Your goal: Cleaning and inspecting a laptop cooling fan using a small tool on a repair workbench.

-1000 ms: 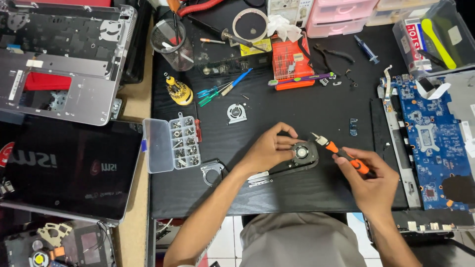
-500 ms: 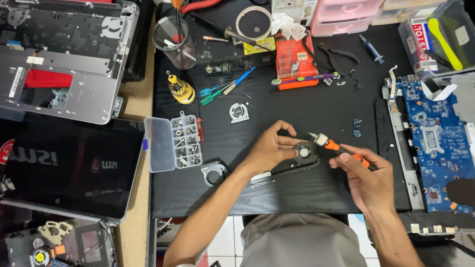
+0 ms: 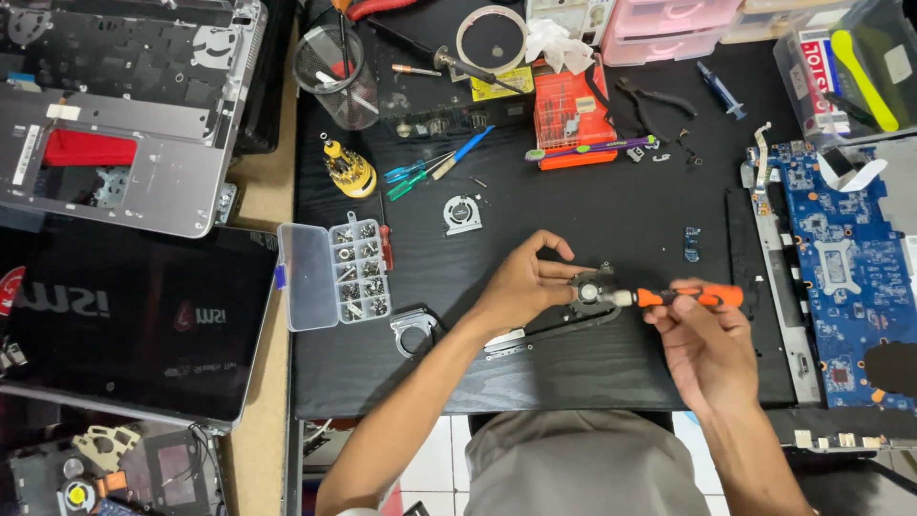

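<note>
Left hand: we see our left hand [image 3: 521, 282] at the centre of the frame, resting on the black work mat [image 3: 535, 373]. Its fingers are curled and they steady the left rim of the small cooling fan [image 3: 590, 290].

Right hand: our right hand [image 3: 702, 334] is to the right of centre. It is closed around the orange screwdriver [image 3: 683, 296], with the handle gripped between thumb and fingers.

Fan position: the fan lies flat on the mat between the two hands, touching the left fingers. A thin metal heat pipe [image 3: 549, 332] goes from it toward the lower left.

Key relation: the long axis of the screwdriver is almost horizontal in the frame. The handle is on the right and the tip points left, meeting the fan at its right side. So the fan lies to the left of the right hand and just to the right of the left hand; the left hand is the nearer one.

Around, left: a clear screw box [image 3: 334, 272] with many compartments is at the left part of the mat. A loose fan frame [image 3: 414, 330] is near our left forearm, and a second small fan [image 3: 463, 213] is above the hands.

Around, right: a blue motherboard [image 3: 845, 258] is at the right edge of the frame.

Around, top: an orange bit case [image 3: 571, 119] is at the upper centre.
</note>
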